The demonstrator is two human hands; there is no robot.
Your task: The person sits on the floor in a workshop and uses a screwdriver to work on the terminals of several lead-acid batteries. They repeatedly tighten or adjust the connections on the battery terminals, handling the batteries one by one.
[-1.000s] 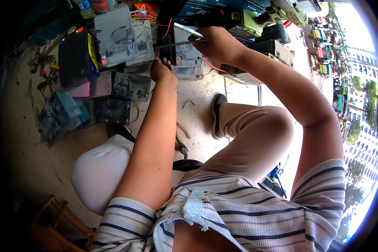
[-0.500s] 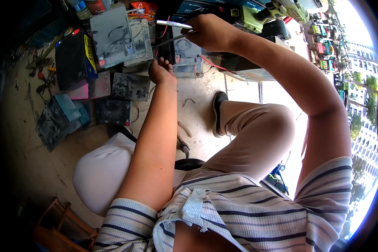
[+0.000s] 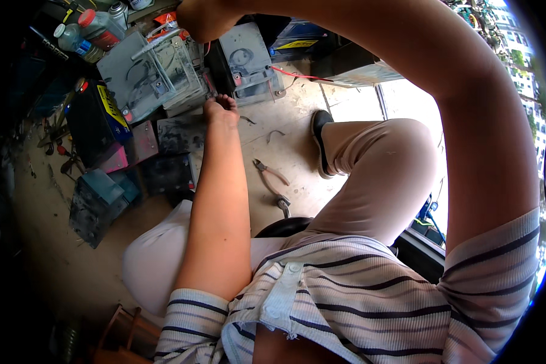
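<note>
My left hand (image 3: 222, 110) is palm up with curled fingers, by the lower corner of a dusty grey battery (image 3: 133, 76). Whatever its fingertips pinch, if anything, is too small to make out. My right hand (image 3: 207, 18) reaches over the batteries at the top, closed around a silver bar-like tool (image 3: 155, 45). That tool slants down to the left over the grey battery's top; its working end is unclear. Another grey battery (image 3: 244, 57) stands to the right, with a red wire (image 3: 297, 75) running from it.
Diagonal cutters (image 3: 272, 173) with pinkish handles lie on the tiled floor. A black battery (image 3: 97, 124) with a yellow label stands left, near a teal-and-black battery (image 3: 100, 203). Plastic bottles (image 3: 101, 30) stand at upper left, and a wooden stool (image 3: 124, 333) at lower left.
My right hand has swung left with the silver tool, from right of the grey batteries to above them. My left hand stays by the battery corner. The view has shifted, showing more of the cutters.
</note>
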